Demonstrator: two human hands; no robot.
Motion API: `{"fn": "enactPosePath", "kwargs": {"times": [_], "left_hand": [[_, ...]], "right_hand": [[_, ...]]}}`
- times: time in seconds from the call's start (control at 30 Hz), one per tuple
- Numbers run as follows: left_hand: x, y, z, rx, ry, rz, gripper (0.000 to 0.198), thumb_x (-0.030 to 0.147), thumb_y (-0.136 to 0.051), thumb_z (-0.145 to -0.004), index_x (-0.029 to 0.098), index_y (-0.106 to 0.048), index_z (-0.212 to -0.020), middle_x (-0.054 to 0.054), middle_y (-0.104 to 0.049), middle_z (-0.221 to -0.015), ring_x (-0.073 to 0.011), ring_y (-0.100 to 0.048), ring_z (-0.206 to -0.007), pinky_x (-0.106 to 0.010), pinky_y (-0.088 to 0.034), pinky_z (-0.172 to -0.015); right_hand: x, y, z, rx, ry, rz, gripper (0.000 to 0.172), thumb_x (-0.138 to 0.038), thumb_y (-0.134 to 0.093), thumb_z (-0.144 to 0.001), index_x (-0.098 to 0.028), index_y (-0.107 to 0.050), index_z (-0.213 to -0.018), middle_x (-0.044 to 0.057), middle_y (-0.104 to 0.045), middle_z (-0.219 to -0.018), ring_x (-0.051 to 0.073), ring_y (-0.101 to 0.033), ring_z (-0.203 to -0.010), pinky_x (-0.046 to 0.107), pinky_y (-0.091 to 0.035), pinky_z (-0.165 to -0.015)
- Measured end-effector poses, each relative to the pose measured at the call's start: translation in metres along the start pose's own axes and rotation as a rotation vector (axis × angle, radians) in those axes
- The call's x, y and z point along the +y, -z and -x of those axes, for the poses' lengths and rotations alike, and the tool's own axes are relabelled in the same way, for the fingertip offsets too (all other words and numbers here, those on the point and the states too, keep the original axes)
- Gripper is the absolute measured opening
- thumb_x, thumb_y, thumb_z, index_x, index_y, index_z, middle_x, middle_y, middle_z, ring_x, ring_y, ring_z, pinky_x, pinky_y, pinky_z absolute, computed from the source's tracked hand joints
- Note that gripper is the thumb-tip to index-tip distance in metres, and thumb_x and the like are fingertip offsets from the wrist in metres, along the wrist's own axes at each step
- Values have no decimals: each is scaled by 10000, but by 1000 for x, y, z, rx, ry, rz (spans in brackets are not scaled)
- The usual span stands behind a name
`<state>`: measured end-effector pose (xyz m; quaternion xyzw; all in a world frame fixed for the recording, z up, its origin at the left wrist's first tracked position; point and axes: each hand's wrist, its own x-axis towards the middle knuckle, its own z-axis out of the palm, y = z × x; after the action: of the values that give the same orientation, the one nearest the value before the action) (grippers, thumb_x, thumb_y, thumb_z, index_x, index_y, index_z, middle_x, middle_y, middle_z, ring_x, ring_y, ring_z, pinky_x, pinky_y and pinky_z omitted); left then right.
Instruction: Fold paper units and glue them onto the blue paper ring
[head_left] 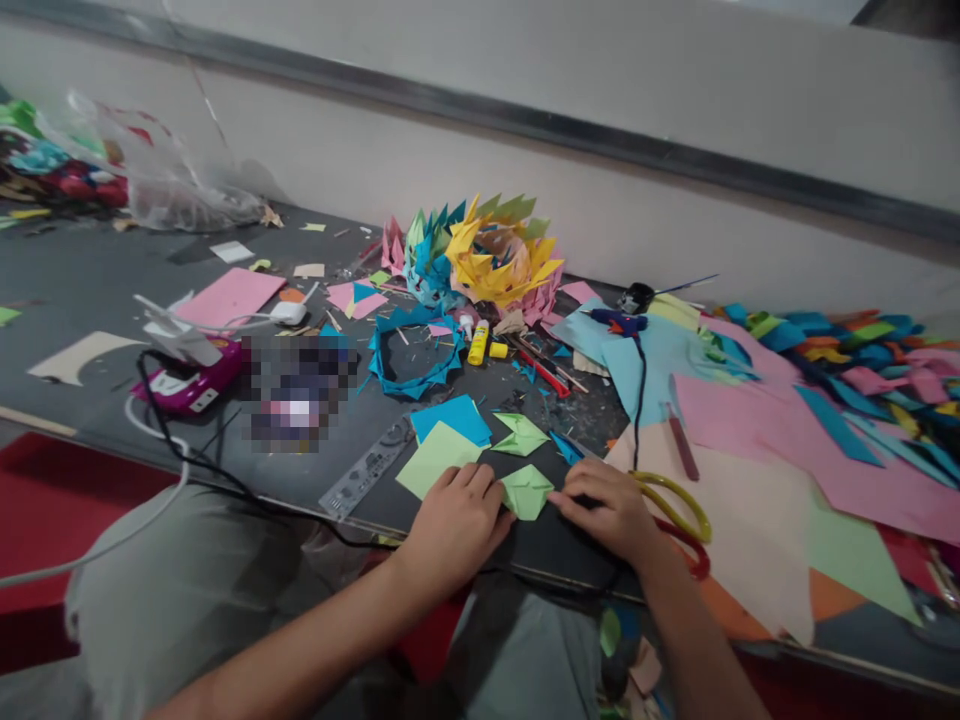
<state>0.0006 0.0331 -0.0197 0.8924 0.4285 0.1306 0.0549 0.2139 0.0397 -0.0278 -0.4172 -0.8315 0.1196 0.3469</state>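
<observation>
On table (97, 290), left hand (457, 520) and right hand (607, 510) press green paper (527, 491) (grips seemingly apart).

- Dark desk (97, 290), littered with paper scraps.
- Green folded paper (527, 490) between left hand (457, 522) and right hand (609, 512).
- Ruler (367, 468) just left of the left hand.
- Blue paper ring (412, 360) and glue bottle (478, 343) beyond the hands.

One head cam, looks fwd & down, tilted, close over table (90, 280) edge w/ wall (675, 80) behind.
</observation>
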Motion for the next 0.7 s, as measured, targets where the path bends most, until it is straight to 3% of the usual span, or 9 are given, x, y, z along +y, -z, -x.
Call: {"fn": "enactPosePath", "kwargs": {"times": [0.13, 0.4, 0.57, 0.7], "left_hand": [[3, -1, -2, -4, 22, -23, 137, 302, -540, -808, 169, -571, -820, -31, -562, -816, -221, -528, -807, -362, -442, -680], [1, 7, -10, -87, -48, -69, 133, 292, -548, -811, 164, -562, -848, -34, -577, -856, -207, -534, -819, -336, -441, -694], [-4, 12, -19, -143, -157, -100, 155, 294, -524, -829, 169, -567, -908, -25, -583, -844, -199, -545, -817, -318, -435, -685], [-7, 13, -25, -89, -235, -134, 174, 304, -483, -852, 167, -591, -841, -21, -583, -787, -179, -552, -760, -293, -415, -643]], "right_hand": [[-1, -3, -2, -99, 13, 30, 167, -200, -555, -811, -179, -574, -646, 23, -591, -654, 129, -536, -627, 264, -427, -591], [-2, -5, -1, -96, 91, 98, 155, -182, -505, -840, -165, -617, -735, 48, -640, -754, 151, -576, -749, 283, -464, -705], [-5, -1, 0, -102, 97, 181, 228, -358, -558, -810, -154, -617, -726, 61, -631, -756, 175, -582, -729, 300, -461, -671], [-4, 0, -1, -136, 78, 205, 314, -462, -584, -762, -151, -611, -730, 66, -615, -761, 189, -568, -735, 315, -448, -673]]}}
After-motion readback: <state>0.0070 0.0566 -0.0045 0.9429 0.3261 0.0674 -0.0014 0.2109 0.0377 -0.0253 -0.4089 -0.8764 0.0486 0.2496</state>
